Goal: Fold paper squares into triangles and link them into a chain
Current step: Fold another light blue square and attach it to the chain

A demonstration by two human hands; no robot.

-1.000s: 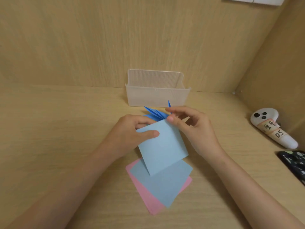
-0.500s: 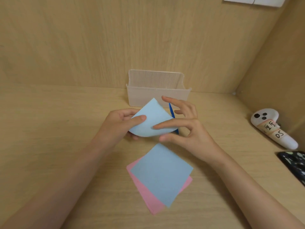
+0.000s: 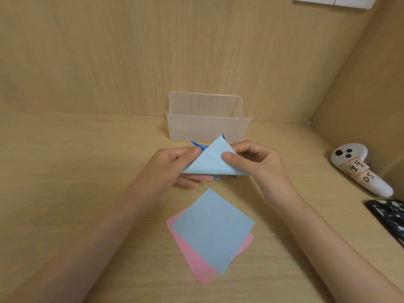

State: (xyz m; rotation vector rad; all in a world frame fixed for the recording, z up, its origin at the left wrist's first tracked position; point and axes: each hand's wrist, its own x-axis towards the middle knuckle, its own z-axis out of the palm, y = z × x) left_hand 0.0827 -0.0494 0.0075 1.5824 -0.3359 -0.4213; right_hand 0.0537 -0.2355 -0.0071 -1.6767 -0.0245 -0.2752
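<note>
A light blue paper square, folded over into a triangle, is held above the table between both hands. My left hand pinches its left edge and my right hand pinches its right side with the thumb on top. Behind the triangle, dark blue folded paper points stick out, mostly hidden. Nearer to me a flat light blue square lies on a stack of pink squares.
A translucent plastic box stands at the back against the wooden wall. A white controller with a handwritten label lies at the right, and a dark patterned object sits at the right edge.
The light blue sheet went from a flat square lifted off the stack, through a curved bend, to a triangle with its corners brought together. Both hands shifted slightly away from me.
</note>
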